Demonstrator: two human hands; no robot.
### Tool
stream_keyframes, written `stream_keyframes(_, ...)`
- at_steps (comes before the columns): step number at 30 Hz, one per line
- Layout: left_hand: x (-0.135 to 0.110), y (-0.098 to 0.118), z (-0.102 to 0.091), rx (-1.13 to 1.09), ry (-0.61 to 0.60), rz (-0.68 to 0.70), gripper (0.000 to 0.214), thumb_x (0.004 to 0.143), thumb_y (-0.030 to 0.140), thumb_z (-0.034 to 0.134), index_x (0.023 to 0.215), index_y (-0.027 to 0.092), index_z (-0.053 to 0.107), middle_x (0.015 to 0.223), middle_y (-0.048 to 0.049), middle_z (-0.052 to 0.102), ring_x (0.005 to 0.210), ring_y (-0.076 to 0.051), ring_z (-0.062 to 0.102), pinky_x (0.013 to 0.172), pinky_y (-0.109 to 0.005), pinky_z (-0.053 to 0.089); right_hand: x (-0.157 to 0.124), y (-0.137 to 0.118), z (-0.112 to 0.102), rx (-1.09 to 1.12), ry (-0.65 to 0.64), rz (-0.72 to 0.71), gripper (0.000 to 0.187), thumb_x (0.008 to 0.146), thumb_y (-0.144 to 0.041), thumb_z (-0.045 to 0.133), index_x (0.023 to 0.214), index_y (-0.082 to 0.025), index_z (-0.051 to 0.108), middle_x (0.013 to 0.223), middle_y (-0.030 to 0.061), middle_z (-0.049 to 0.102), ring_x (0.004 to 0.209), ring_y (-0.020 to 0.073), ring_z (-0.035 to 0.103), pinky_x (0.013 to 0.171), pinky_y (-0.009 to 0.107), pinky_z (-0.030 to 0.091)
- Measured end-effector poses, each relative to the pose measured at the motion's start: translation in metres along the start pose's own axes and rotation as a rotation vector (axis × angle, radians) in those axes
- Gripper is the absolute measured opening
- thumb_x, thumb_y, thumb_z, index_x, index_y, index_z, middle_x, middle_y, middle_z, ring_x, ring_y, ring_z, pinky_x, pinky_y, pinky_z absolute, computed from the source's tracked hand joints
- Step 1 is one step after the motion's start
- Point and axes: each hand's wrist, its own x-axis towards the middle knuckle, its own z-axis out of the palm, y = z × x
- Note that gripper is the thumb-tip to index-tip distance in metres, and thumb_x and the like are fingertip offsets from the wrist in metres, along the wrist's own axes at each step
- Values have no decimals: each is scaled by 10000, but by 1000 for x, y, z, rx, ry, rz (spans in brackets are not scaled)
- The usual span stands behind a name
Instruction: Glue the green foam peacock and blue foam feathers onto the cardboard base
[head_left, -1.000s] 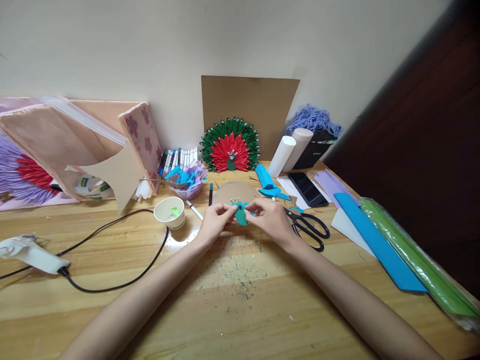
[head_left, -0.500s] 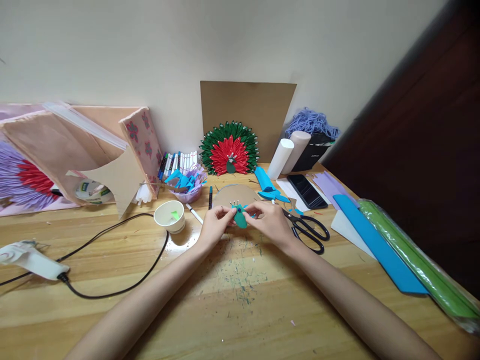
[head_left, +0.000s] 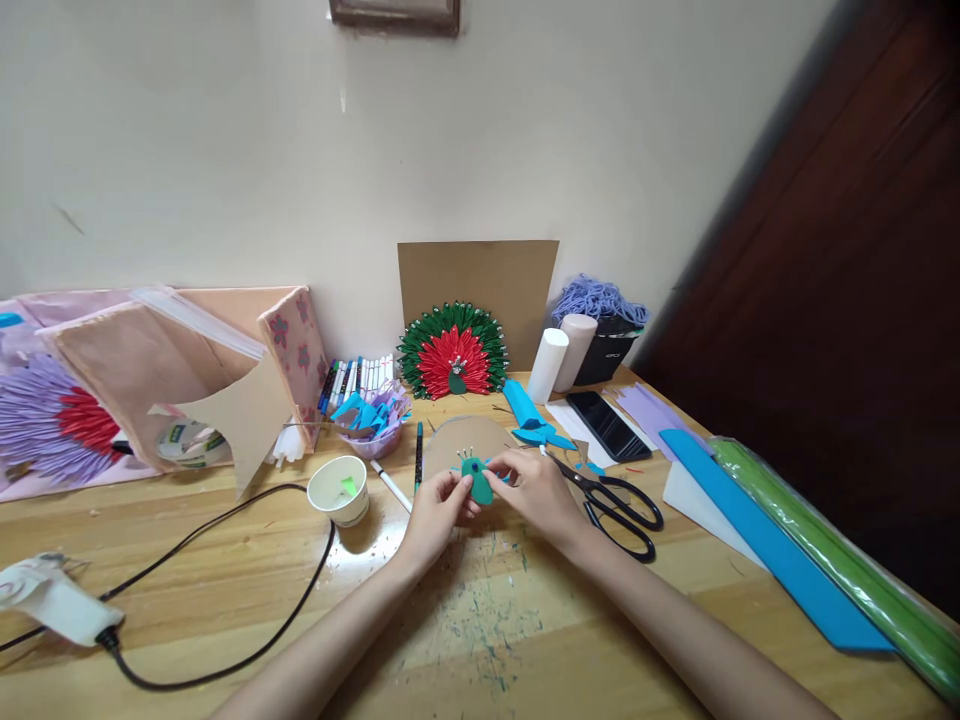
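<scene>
Your left hand (head_left: pixel 439 505) and right hand (head_left: pixel 536 490) both pinch the green peacock body (head_left: pixel 478 482), crest already on, just beside the cardboard semicircle (head_left: pixel 484 437), which looks featherless.

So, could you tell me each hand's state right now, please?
Left hand: closed on the teal peacock cutout.
Right hand: closed on the same cutout.

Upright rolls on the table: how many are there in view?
2. The white roll stands right of the red-and-green paper fan; the beige roll stands just behind it, beside the black box. None seems hidden.
</scene>
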Motion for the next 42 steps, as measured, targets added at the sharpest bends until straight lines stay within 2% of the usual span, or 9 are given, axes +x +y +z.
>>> stream_keyframes(5,0,2,2,-5,25,0,396,677,509,650,727,120,600,556,-8,582,480,-89,519,477,-188,423,-1,2,3,-24,54,-49,97,744,-132,593,665,-176,628,678,30,681,632,152,617,576,247,463)
stream_keyframes(13,0,2,3,-5,52,15,406,666,517,652,729,119,605,560,-2,580,481,-93,520,489,-198,419,0,2,2,-25,10,-69,112,753,-100,573,749,-174,658,732,42,700,660,160,631,591,256,484)
stream_keyframes(26,-1,3,2,-4,67,43,409,670,510,652,753,110,627,551,-3,574,487,-93,514,491,-195,400,2,3,-7,-1,-29,-47,79,764,-162,601,693,-172,633,682,19,666,616,135,596,565,236,444)
stream_keyframes(34,-2,4,1,55,68,74,390,704,501,626,758,115,633,561,-7,569,512,-107,515,509,-204,399,4,3,-8,72,-30,-33,68,767,-199,612,811,-185,663,739,15,681,633,130,602,590,242,466)
stream_keyframes(42,0,2,1,93,63,110,382,720,495,611,767,117,637,555,-2,557,516,-113,504,515,-210,374,3,2,-7,107,-45,-3,64,767,-188,600,751,-179,661,733,25,699,650,140,626,589,245,476)
